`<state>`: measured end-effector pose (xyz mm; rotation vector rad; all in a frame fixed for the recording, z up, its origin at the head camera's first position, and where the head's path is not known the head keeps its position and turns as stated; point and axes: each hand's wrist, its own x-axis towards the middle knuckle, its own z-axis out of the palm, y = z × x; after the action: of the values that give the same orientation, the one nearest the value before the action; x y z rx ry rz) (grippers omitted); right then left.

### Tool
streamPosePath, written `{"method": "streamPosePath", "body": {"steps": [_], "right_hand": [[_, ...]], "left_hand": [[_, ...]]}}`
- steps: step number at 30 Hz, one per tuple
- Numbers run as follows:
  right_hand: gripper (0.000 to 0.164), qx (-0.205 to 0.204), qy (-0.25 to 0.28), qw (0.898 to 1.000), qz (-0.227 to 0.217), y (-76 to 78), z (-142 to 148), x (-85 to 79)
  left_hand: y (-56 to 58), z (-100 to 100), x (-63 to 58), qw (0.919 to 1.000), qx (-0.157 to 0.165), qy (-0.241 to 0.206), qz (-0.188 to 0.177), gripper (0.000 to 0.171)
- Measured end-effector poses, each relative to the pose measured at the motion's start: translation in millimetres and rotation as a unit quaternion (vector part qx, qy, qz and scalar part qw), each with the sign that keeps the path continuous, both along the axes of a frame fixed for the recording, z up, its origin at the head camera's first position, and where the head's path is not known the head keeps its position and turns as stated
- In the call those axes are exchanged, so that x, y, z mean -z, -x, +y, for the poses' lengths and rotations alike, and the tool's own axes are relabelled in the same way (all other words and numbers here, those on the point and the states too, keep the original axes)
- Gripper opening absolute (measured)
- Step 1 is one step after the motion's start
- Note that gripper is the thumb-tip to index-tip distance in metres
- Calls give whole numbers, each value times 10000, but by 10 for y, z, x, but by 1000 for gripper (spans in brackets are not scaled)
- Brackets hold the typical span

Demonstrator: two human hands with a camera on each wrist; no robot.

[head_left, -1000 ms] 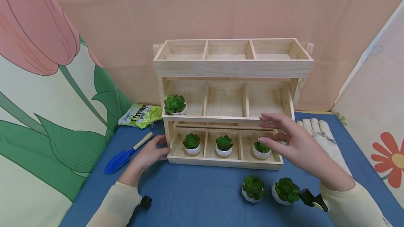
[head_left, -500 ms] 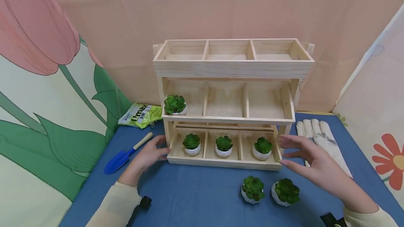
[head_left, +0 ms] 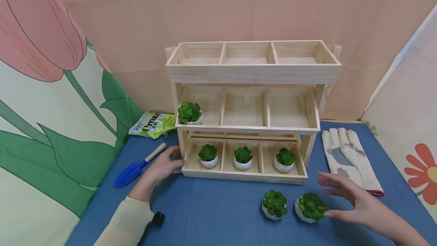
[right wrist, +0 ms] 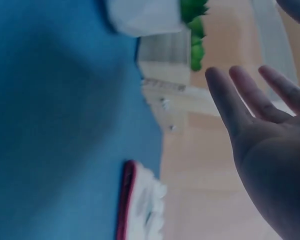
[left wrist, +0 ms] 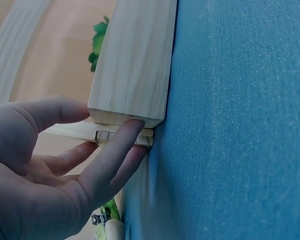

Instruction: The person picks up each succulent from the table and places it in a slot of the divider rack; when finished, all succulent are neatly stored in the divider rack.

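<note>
At the lower left end of the three-tier wooden shelf (head_left: 252, 75), my left hand (head_left: 165, 166) holds the bottom tray's corner. In the left wrist view its thumb lies at one edge of the tray (left wrist: 135, 60) and a fingertip touches the end face. My right hand (head_left: 358, 200) hovers with parted fingers beside a potted succulent (head_left: 310, 207) in a white pot, holding nothing. Another potted succulent (head_left: 274, 204) stands left of that one. Each bottom compartment holds one succulent, including the right one (head_left: 285, 159). One more succulent (head_left: 189, 113) sits in the middle tier's left compartment.
A blue trowel (head_left: 136, 167) with a pale handle lies left of the shelf, below a green and white bag (head_left: 151, 125). White work gloves (head_left: 351, 160) lie on the right of the blue cloth (head_left: 211, 212). The top tier (head_left: 252, 74) has three compartments.
My right hand has moved from above the bottom tray's right compartment, down and right, to beside the right loose succulent. The left hand stays at the shelf corner.
</note>
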<state>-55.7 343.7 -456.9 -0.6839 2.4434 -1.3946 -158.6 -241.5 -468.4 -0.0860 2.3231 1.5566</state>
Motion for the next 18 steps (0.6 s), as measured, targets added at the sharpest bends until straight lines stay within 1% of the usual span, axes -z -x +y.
{"method": "streamPosePath", "body": {"steps": [2, 4, 5, 7, 11, 15, 18], "right_hand": [[87, -227, 134, 9990, -361, 7, 70, 77], [86, -417, 251, 9953, -836, 25, 120, 142], [86, -465, 268, 9927, -1082, 34, 138, 170], [86, -536, 233, 9884, -1405, 47, 156, 217], [86, -622, 33, 9857, -1567, 58, 147, 268], [84, -603, -114, 9821, -1780, 64, 110, 266], [83, -602, -222, 9813, -1812, 61, 77, 257]], "left_hand": [[-1, 0, -5, 10000, -23, 15, -13, 69], [-4, -1, -6, 10000, -18, 39, -10, 69], [-7, -2, -6, 10000, -16, 50, -7, 69], [-13, -2, -5, 10000, -40, 49, -21, 69], [-17, -3, 4, 10000, -33, 78, -21, 69], [-12, -1, 9, 9999, -38, 86, -43, 69], [-13, 5, 1, 9999, -44, 98, -34, 69]]}}
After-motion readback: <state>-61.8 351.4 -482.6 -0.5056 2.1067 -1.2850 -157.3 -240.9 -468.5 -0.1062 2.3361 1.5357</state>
